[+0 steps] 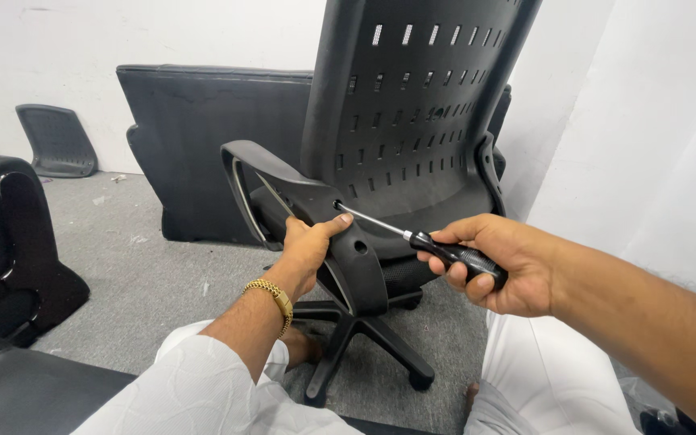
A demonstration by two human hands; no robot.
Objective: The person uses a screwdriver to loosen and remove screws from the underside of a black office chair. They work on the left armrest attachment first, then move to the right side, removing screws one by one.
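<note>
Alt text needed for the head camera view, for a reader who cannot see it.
A person's right hand holds a black-handled screwdriver with its tip in a hole in a black office chair's armrest, while the left hand, with a gold bracelet at the wrist, grips that armrest. The chair stands on grey carpet by a white wall.

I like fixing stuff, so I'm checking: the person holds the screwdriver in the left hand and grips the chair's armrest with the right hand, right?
Not quite. The head view shows the screwdriver in the right hand, its tip at a hole in the armrest. The left hand grips the armrest.
</note>
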